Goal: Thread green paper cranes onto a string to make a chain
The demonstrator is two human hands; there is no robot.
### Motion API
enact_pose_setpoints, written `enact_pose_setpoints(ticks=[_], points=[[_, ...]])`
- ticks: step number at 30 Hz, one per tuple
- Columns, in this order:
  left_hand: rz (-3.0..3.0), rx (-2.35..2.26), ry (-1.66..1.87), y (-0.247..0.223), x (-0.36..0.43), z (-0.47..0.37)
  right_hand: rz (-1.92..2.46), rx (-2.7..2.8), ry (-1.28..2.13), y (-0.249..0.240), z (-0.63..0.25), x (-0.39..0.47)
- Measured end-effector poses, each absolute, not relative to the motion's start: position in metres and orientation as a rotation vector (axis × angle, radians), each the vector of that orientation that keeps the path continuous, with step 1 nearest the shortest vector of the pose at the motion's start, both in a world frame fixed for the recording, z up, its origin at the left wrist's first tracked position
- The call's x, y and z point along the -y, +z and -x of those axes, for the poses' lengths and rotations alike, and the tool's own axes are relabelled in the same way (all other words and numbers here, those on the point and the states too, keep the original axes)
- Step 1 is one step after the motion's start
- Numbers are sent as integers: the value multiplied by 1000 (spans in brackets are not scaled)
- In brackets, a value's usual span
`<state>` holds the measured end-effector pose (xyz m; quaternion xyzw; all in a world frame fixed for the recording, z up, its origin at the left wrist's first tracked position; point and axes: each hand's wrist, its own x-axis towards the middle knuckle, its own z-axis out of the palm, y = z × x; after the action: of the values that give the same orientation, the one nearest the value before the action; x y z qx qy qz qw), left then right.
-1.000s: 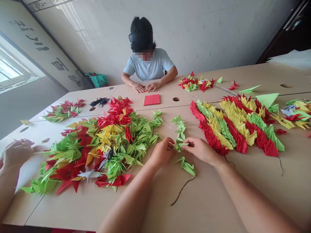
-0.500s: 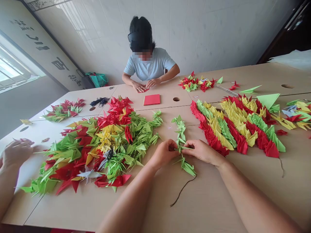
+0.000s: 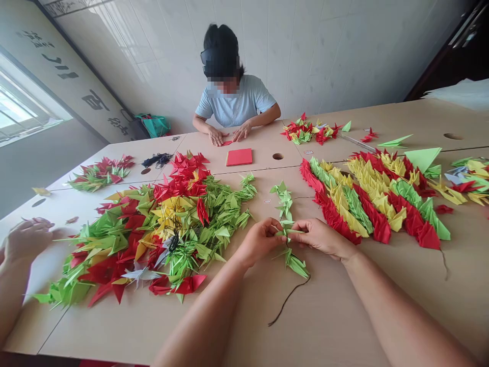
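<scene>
A strand of green folded paper cranes (image 3: 284, 198) lies on the table (image 3: 328, 311) in front of me, with a dark string (image 3: 286, 302) trailing from its near end. My left hand (image 3: 263, 237) pinches the left side of one green crane in the strand. From the right, my right hand (image 3: 319, 237) pinches the same crane between thumb and fingers. More green cranes (image 3: 296, 264) lie just below my hands. The fingertips partly cover the held crane.
A big pile of red, green and yellow cranes (image 3: 168, 209) spreads at left. Rows of strung cranes (image 3: 376, 196) lie at right. Across the table a person (image 3: 239, 102) handles red paper near a red stack (image 3: 239, 157). Another person's hand (image 3: 28, 238) rests at far left.
My fingers have shifted slightly on the green crane, which shows more between them. Across the table, the person's hands have moved a little apart over the red paper.
</scene>
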<state>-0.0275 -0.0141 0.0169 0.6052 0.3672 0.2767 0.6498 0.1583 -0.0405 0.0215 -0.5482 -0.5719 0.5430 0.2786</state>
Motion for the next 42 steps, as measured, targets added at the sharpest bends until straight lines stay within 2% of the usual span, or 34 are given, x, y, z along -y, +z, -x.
enact_pose_setpoints(ticks=[21,33,42], points=[[-1261,-786,566,25,18,26,1451,1373,1589,28,-156,41],[-1488,-841,710,21,21,22,1380,1345,1616,32,-155,42],[-1307,-755,616,22,15,24,1382,1348,1617,26,-159,42]])
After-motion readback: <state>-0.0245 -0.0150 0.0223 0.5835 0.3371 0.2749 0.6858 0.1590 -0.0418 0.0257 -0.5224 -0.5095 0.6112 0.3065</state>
